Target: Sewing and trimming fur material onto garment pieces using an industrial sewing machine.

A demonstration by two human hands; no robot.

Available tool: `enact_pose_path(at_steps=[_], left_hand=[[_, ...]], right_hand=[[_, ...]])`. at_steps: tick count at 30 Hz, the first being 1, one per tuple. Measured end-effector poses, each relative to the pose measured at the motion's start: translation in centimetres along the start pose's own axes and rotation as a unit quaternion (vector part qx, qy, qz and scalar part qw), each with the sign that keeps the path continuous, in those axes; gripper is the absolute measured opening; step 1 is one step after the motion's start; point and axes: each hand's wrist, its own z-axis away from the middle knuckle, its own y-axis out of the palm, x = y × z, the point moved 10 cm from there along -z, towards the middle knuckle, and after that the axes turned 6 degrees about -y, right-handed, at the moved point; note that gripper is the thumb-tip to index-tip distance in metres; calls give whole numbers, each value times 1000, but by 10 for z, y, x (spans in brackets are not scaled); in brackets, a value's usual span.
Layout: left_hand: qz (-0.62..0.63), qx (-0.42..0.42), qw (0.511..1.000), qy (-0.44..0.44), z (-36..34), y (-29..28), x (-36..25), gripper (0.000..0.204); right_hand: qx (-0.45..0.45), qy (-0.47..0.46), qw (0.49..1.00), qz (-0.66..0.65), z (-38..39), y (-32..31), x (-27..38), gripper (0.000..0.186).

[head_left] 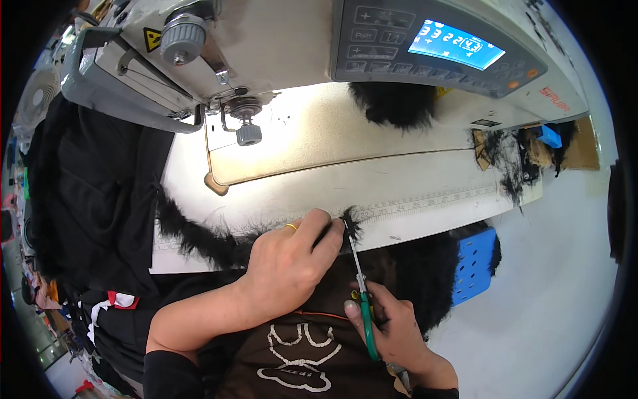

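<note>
Wears a dark brown garment (299,346) with white outlined shapes on the front, and black sleeves (173,376) ending short of both wrists. Holds the right forearm slanting up and leftward from the lower right, wrist nearly straight. Wraps the right hand (399,319) around the green handles of a pair of scissors (367,326) in a closed grasp, thumb stretched out at the left, other fingers partly hidden. Points the blades up and away from the body, tips close by the left fingertips; cannot tell whether parted or together. Angles the left forearm up and rightward from an elbow bent at lower left, back of the left hand (286,266) uppermost. Wears a yellow ring (291,227) on it. Bends the left fingers tightly to pinch a strip of black fur (199,243), with one tuft poking out just right of the fingertips, beside the blades. Has the rest of the strip trailing leftward along the near edge of a white table (299,193), partly over a ruler scale (425,201). Has a blue perforated panel (474,266) to the right and black cloth (100,193) to the left. Faces, beyond, a pale sewing machine (286,40) with a lit blue display (458,45), and a fan (40,93) far left
</note>
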Motion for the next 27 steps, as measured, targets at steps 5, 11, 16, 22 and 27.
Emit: enact_pose_path(at_steps=[5,11,16,22,27], left_hand=[[18,-13,1000,-2,-3,0,0,37],[33,-17,999,-23,4,-2,10,38],[47,-2,999,-21,12,2,14,44],[64,60,994,-69,84,-44,70,47],[78,7,988,-136,147,-89,110,34]], right_hand=[[-10,-4,1000,14,2,-1,0,35],[-6,1,1000,9,-1,7,-5,35],[-5,-24,999,29,5,12,-13,40],[-33,113,992,-47,13,2,-32,47],[-58,83,995,15,16,-7,-44,44]])
